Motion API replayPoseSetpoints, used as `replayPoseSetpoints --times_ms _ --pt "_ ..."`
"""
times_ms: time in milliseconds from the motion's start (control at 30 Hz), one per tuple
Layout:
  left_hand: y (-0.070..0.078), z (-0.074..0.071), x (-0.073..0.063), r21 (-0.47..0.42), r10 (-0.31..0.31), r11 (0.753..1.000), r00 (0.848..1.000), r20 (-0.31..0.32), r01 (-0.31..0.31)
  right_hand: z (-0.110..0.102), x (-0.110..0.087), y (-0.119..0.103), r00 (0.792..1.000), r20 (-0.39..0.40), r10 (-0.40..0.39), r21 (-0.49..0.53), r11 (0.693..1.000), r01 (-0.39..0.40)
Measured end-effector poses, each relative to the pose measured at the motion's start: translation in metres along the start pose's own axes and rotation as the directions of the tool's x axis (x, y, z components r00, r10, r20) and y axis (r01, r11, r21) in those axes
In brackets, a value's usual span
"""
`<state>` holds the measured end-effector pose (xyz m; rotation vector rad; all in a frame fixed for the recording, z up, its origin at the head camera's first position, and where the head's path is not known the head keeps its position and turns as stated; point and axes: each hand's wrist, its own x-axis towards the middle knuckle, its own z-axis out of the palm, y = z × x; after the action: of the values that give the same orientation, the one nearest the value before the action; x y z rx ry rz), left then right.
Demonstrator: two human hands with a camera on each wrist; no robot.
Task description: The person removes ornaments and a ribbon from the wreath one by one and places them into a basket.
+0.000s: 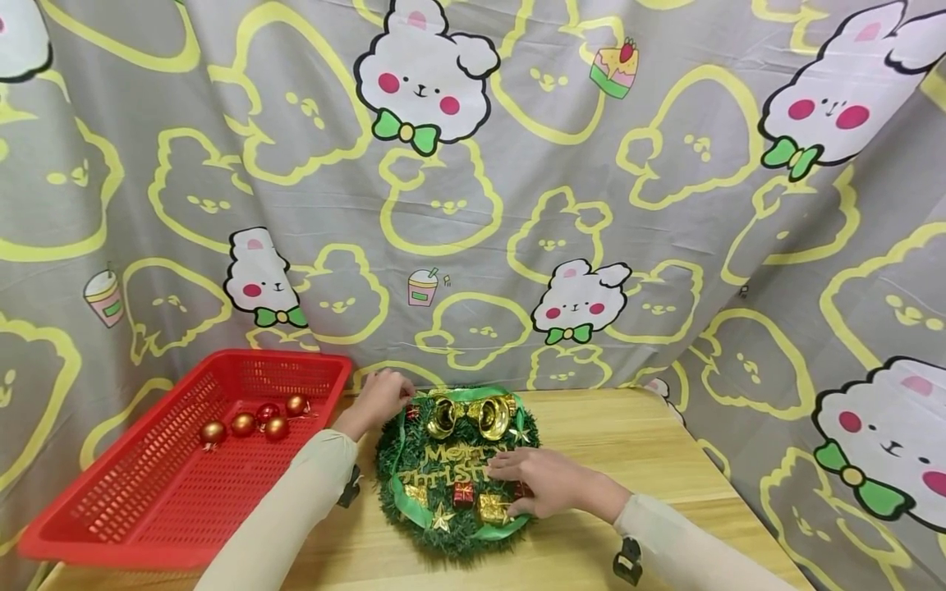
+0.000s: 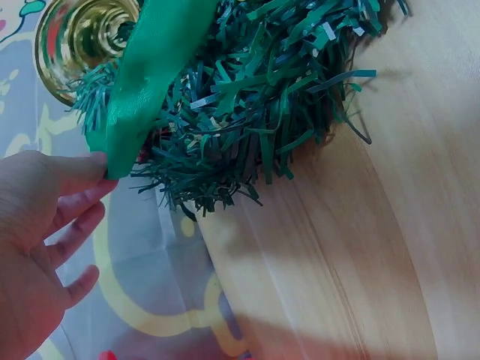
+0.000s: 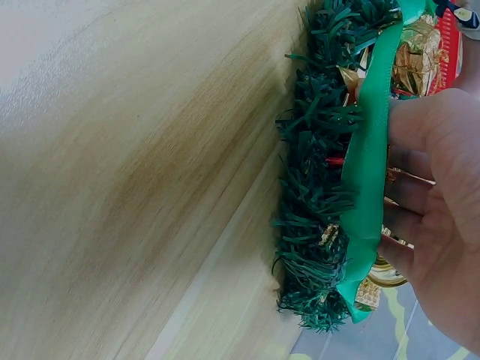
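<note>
A round green tinsel wreath (image 1: 451,538) lies on the wooden table, with golden "Merry Christmas" lettering, two gold bells (image 1: 493,417), small wrapped gift boxes and gold stars on it. Green ribbon (image 1: 410,507) runs around its face. At the wreath's upper left, my left hand (image 1: 383,400) pinches the ribbon (image 2: 154,71) between thumb and index finger; the other fingers are spread apart. My right hand (image 1: 547,483) rests on the wreath's right side, over part of the lettering. In the right wrist view its fingers (image 3: 409,191) reach in beside the ribbon, their tips partly hidden.
On the left stands a red plastic basket (image 1: 185,525) with several shiny gold and red ball ornaments (image 1: 242,424) in it. The wooden table (image 1: 613,435) ends at the back against a grey cartoon-print curtain (image 1: 473,328), which also hangs along the right side.
</note>
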<state>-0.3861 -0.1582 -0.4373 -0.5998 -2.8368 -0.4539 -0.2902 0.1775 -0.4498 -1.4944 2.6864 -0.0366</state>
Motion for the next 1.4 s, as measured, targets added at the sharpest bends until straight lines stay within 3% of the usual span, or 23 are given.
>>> replayPoseSetpoints --times_ms 333,900,1400 --pt "0.001 -0.006 0.003 -0.041 -0.020 0.999 0.999 -0.026 0.019 0.002 0.000 0.001 1.000 0.001 -0.009 -0.007 1.000 0.009" --pt "0.003 -0.019 0.005 -0.062 -0.007 0.998 0.997 -0.079 0.002 0.001 0.000 0.001 1.000 -0.015 -0.010 -0.003 1.000 0.010" --pt "0.000 -0.035 0.008 -0.035 0.006 0.999 0.985 -0.175 -0.012 -0.002 0.001 0.000 1.000 -0.011 -0.021 -0.004 1.000 0.021"
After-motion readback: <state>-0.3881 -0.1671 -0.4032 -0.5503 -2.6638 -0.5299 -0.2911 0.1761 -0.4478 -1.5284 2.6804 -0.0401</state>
